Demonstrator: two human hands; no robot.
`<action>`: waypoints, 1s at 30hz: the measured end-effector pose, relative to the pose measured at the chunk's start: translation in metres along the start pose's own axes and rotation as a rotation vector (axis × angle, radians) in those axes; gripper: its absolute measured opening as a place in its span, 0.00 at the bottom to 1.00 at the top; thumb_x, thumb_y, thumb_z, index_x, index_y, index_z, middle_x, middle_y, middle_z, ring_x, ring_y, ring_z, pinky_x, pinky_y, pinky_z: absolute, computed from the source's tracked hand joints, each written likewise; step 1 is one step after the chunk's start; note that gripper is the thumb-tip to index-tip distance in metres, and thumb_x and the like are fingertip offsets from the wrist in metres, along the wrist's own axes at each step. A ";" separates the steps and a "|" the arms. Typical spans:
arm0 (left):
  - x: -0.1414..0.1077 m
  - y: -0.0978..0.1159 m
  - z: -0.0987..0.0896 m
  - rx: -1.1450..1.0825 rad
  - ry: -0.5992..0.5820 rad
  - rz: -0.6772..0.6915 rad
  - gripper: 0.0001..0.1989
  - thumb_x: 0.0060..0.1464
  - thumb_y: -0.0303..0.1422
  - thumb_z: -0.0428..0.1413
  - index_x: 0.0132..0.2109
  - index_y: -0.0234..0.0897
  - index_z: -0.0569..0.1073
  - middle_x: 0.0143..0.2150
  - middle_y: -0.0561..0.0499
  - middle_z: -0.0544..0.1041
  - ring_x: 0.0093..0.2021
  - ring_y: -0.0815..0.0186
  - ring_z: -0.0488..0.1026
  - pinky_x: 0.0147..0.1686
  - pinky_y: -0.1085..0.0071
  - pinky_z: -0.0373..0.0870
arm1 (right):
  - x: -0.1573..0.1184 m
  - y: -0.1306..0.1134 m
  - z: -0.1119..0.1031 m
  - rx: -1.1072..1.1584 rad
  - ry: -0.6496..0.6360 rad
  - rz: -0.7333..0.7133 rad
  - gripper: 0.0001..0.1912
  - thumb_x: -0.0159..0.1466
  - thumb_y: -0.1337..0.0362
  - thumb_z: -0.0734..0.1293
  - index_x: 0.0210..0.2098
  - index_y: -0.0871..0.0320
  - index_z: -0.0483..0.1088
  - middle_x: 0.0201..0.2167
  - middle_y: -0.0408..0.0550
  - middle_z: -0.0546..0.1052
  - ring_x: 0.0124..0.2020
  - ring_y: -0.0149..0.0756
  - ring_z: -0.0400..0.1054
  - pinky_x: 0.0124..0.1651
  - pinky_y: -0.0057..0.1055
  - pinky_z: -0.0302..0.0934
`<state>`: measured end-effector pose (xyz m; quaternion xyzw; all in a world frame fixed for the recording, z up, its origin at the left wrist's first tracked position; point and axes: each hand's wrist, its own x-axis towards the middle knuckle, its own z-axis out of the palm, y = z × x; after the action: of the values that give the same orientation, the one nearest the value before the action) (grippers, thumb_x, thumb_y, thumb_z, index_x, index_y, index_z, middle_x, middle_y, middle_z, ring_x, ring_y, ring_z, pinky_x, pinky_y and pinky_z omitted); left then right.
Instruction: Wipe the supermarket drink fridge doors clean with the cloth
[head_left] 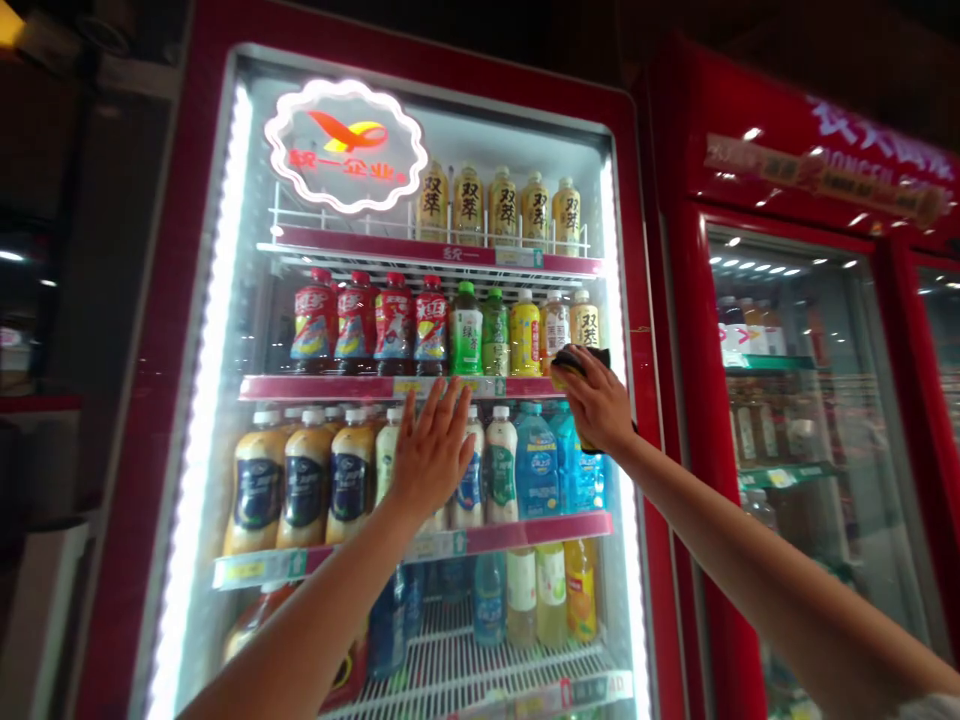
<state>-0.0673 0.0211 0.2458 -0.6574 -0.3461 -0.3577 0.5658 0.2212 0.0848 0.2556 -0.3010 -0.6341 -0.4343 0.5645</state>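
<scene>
A person's right hand (604, 405) is holding a dark cloth (598, 354) at a fridge's glass door (637, 230), near its right edge, the cloth's longer visible spread running roughly upright behind the palm, while the left hand (433, 450), fingers parted and gripping nothing, is lying farther left, slightly lower, toward the door's middle, well apart from the cloth.

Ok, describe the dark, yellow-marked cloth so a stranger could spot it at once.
Find the red-framed drinks fridge with the glowing scalloped sign. Near its right edge, level with the second pink shelf strip from the top, look under the person's right-hand grip. The dark, yellow-marked cloth there looks limp and rumpled, unlike the upright plastic bottles behind it.
</scene>
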 end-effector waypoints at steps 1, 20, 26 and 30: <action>-0.002 -0.007 -0.003 0.011 -0.001 -0.002 0.40 0.69 0.37 0.48 0.77 0.40 0.33 0.77 0.42 0.51 0.77 0.54 0.47 0.75 0.46 0.40 | 0.007 0.003 0.003 -0.001 0.053 0.084 0.20 0.73 0.64 0.59 0.60 0.50 0.73 0.68 0.53 0.67 0.69 0.49 0.60 0.64 0.48 0.64; -0.022 -0.063 -0.018 0.004 -0.002 -0.046 0.39 0.68 0.40 0.49 0.77 0.43 0.37 0.77 0.44 0.51 0.77 0.54 0.45 0.75 0.46 0.39 | 0.030 -0.040 0.016 0.023 0.069 0.206 0.29 0.71 0.67 0.57 0.71 0.54 0.56 0.69 0.55 0.66 0.71 0.46 0.57 0.67 0.48 0.61; -0.030 -0.070 -0.015 -0.005 0.014 -0.026 0.40 0.68 0.42 0.49 0.77 0.45 0.35 0.77 0.48 0.50 0.77 0.54 0.46 0.75 0.46 0.38 | 0.080 -0.115 0.043 -0.043 0.044 0.392 0.26 0.71 0.69 0.56 0.67 0.53 0.63 0.72 0.53 0.61 0.74 0.49 0.51 0.68 0.53 0.60; -0.032 -0.067 -0.014 -0.038 0.002 -0.043 0.40 0.69 0.41 0.48 0.77 0.46 0.34 0.78 0.49 0.48 0.77 0.54 0.45 0.75 0.45 0.39 | 0.056 -0.143 0.038 0.004 -0.032 0.163 0.20 0.72 0.67 0.58 0.60 0.52 0.70 0.71 0.51 0.62 0.74 0.47 0.52 0.68 0.48 0.60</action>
<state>-0.1419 0.0134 0.2526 -0.6600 -0.3530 -0.3768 0.5457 0.0696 0.0493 0.2806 -0.3574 -0.6174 -0.3806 0.5884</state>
